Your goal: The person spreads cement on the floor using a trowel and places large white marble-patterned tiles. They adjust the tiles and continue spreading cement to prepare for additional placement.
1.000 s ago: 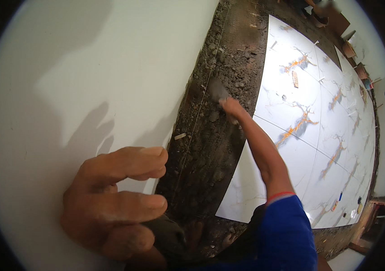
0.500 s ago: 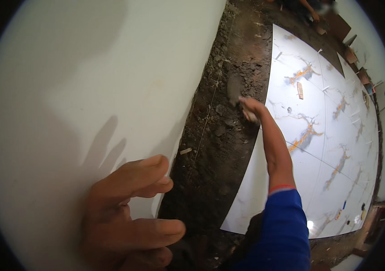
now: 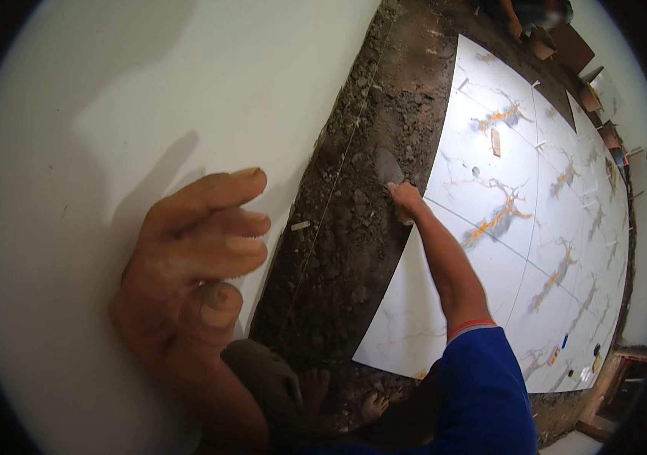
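Note:
My right hand (image 3: 405, 201) is closed around a trowel, whose handle is hidden in the grip. The grey trowel blade (image 3: 389, 165) lies on a strip of dark, crumbly mortar or soil (image 3: 331, 250). Right beside that hand is the edge of a floor of large white marbled tiles (image 3: 445, 178) with grey and orange veins. My left hand (image 3: 194, 258) is raised close to the camera in front of the white wall (image 3: 50, 243). Its fingers are bent but apart, and nothing is in them; whether it touches the wall I cannot tell.
A thin string (image 3: 352, 155) runs along the dark strip, near a small pale chip (image 3: 300, 226). On the tiles lie a tan block (image 3: 496, 142) and a grey lump (image 3: 476, 172). Another person's hand (image 3: 515, 29) shows at the far right. My bare foot (image 3: 373, 407) is below.
My left hand has risen, its fingers shifting. The right hand and trowel have come slightly nearer and to the left in the picture. The whole view has shifted a little.

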